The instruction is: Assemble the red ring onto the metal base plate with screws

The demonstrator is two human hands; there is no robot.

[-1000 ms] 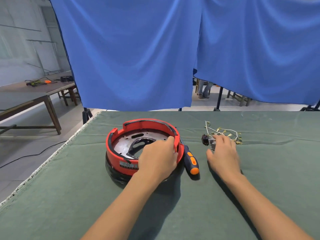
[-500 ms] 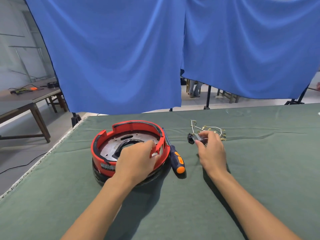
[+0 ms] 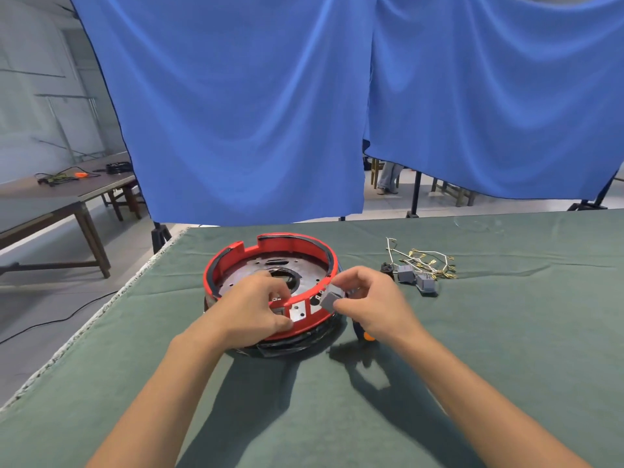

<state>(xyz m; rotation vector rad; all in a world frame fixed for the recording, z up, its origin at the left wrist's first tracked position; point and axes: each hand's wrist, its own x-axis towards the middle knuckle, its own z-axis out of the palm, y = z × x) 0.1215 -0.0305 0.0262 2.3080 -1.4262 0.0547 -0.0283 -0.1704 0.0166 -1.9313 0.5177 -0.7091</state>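
- Far left: a wooden side table (image 3: pixel 67 194) carries cables and an orange item, too small to identify.
- Work table (image 3: pixel 506 366): covered in green cloth; the blue curtain (image 3: pixel 236 113) hangs behind its far edge.
- Red ring (image 3: pixel 270 246): sits on the metal base plate (image 3: pixel 250 273), left of table centre. A dark part lies underneath, mostly hidden.
- Left hand (image 3: pixel 251 307): grips the near wall of the ring, fingers curled over the rim, thumb on the outer face.
- Right hand (image 3: pixel 374 304): pinches a small grey block (image 3: pixel 329 301) between thumb and fingertips, just beside the ring's near-right wall.
- Screwdriver (image 3: pixel 368 336): only an orange tip shows beneath the right hand.
- Right: grey connectors (image 3: pixel 417 278) and white wires with brass terminals (image 3: pixel 425 258) lie apart from the ring.
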